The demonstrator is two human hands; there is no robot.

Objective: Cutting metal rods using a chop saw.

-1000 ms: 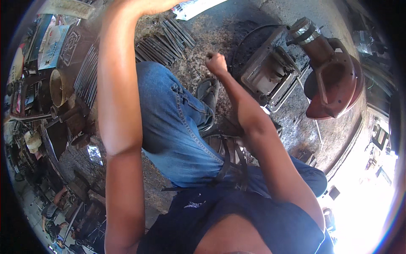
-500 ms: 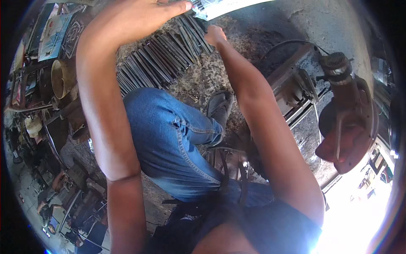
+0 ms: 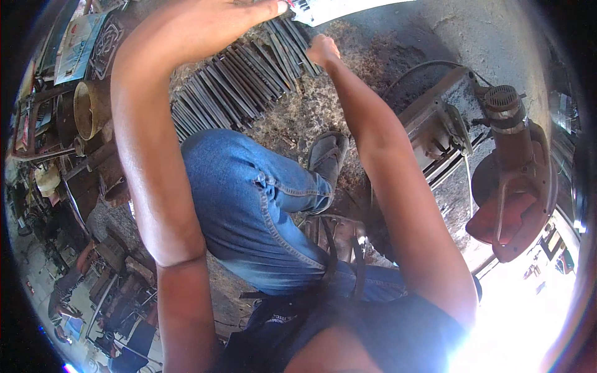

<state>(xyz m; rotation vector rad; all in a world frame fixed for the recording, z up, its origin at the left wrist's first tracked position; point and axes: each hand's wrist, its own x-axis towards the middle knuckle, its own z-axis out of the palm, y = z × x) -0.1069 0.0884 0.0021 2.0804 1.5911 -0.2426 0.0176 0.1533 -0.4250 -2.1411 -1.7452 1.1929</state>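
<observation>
My left hand (image 3: pixel 249 9) is raised close at the top edge, its fingers mostly cut off. Its thumb lies at the corner of a bright white curved sheet (image 3: pixel 348 9), which it appears to grip. Farther down and out, my right hand (image 3: pixel 323 50) is closed in a fist above the floor, beside the right end of a row of dark metal bars (image 3: pixel 233 84). Whatever the right fist holds is hidden. Several bars lie side by side on the ground, partly covered by my left forearm and knee.
On the right stands a cut-off saw (image 3: pixel 510 180) with a reddish guard, next to a metal vise-like base (image 3: pixel 435 124). A cable (image 3: pixel 429 62) curves behind it. Metal scrap and a rusty ring (image 3: pixel 90 110) crowd the left. My sandalled foot (image 3: pixel 328 155) rests mid-floor.
My right hand has shifted slightly right and a little down in the picture. The left hand and the white sheet have moved slightly up and right together.
</observation>
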